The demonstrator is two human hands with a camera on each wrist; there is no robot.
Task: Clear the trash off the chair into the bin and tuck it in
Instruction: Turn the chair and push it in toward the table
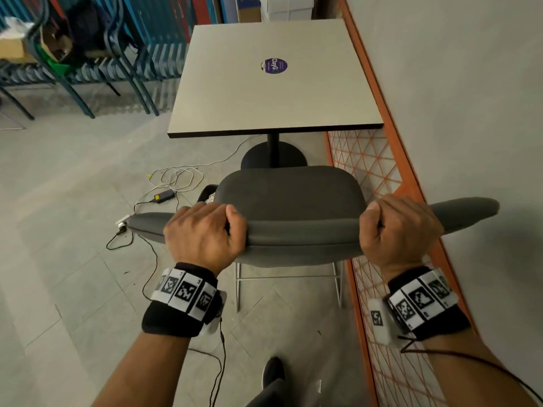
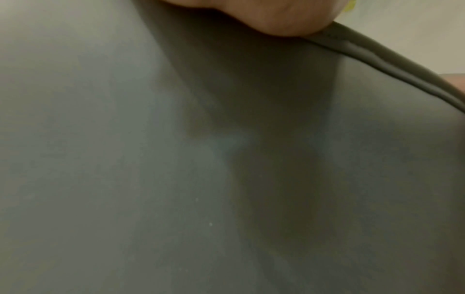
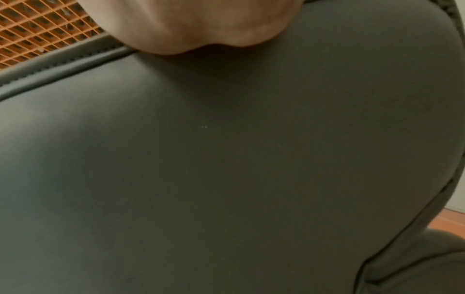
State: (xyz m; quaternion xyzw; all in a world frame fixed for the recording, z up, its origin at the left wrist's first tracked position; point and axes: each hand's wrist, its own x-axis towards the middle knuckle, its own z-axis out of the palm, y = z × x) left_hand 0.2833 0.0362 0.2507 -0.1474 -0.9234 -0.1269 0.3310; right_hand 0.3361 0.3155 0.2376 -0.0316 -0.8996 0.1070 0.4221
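1. Both hands hold the chair [image 1: 289, 198] by its top edge, fingers curled over it: left hand [image 1: 202, 233], right hand [image 1: 396, 230].
2. Straight ahead, farther off, stands the table [image 1: 273, 83], so the push goes forward.
3. Left of the seat peeks the bin [image 1: 207, 192].

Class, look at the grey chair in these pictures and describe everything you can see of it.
The chair is padded, covered in smooth dark grey material like leather, with piped seams, a wide curved backrest and thin metal legs. It stands upright facing the table, seat bare. The left hand and right hand each grip the backrest's top edge.
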